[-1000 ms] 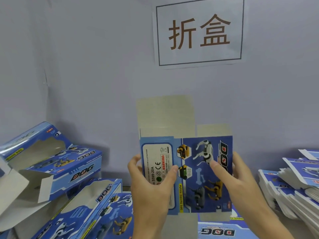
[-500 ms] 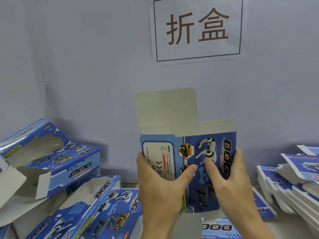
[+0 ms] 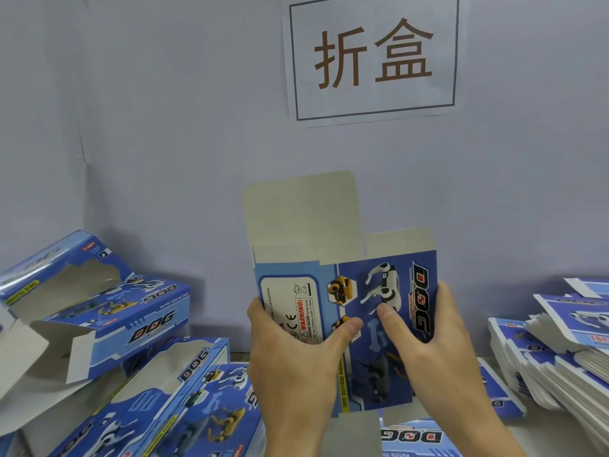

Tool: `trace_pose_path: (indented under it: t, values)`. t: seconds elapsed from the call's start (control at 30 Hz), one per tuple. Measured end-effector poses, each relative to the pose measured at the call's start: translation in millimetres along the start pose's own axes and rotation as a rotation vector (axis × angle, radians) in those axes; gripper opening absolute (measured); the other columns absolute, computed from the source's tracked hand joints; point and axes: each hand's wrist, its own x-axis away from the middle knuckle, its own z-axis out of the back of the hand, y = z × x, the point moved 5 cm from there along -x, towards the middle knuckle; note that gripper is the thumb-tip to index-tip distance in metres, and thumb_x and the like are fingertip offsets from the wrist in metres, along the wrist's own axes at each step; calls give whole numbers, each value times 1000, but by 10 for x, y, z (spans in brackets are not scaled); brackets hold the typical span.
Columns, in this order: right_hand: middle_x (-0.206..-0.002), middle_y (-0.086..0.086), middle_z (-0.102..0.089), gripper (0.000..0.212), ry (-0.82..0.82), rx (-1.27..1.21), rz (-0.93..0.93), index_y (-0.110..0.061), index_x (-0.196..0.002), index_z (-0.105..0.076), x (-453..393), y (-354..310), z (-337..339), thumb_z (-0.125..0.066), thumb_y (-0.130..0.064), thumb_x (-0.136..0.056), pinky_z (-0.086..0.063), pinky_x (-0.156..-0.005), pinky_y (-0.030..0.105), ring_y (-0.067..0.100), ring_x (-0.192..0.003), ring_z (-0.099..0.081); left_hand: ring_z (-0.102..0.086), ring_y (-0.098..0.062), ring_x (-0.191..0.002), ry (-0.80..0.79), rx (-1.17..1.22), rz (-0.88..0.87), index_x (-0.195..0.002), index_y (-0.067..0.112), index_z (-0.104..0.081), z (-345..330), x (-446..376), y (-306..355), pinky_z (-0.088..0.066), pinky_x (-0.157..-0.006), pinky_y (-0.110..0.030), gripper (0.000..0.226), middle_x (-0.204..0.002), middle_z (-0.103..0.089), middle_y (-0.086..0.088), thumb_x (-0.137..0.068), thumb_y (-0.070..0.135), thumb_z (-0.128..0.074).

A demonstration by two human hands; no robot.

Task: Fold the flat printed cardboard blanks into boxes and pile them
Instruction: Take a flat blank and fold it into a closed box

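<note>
Since a second ago the two thumbs have slid together toward the middle of the flat blue printed cardboard blank (image 3: 342, 291), which stays upright before the pale wall (image 3: 164, 110). Folded blue windowed boxes (image 3: 99, 311) lie heaped at left; a stack of flat blue blanks (image 3: 560, 351) sits at right on the bench (image 3: 543, 433). The left hand (image 3: 296, 354) has a closed grip on the blank's left edge, thumb across the front. The right hand (image 3: 428, 344) grips the right edge likewise.
</note>
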Motion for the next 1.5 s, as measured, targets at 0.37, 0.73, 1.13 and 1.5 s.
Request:
trace_pose_path:
  t: [0.37,0.73,1.13,1.5]
  values:
    - [-87,-5,-76,32,-39,-151,-85,-21,-101,-65,-93,-36,209,-57,-44,-80,-56,-51,22,10,-79,-74,-57,-2,-96,-89,30,-42,-132,32,-34,-58,-24,-68,-48,-62,-8,80,-108,-55,17,-69,47,-81]
    - [-81,-3,-77,21,8,-154,-8,-38,-87,-75,-135,-254,407,-58,-46,-80,-55,-49,19,13,-71,-74,-56,-3,-104,-224,101,-83,-122,41,-34,-90,-34,-40,-49,-60,-5,68,-112,-53,20,-70,46,-78]
    - [-77,4,-75,27,-158,25,92,-39,-89,-73,-74,-795,394,-59,-52,-71,-57,-58,40,24,-66,-72,-20,29,-124,-223,45,-456,-135,78,-7,38,92,472,-29,-81,-2,108,-149,-14,28,-48,75,-72]
    - [-68,-3,-75,28,-144,179,-13,-45,-79,-76,-68,-921,447,-65,-59,-57,-60,-62,41,19,-59,-73,-26,23,-121,-316,-67,-500,-123,76,-27,-52,158,531,-25,-88,-3,88,-144,-4,37,-47,81,-72]
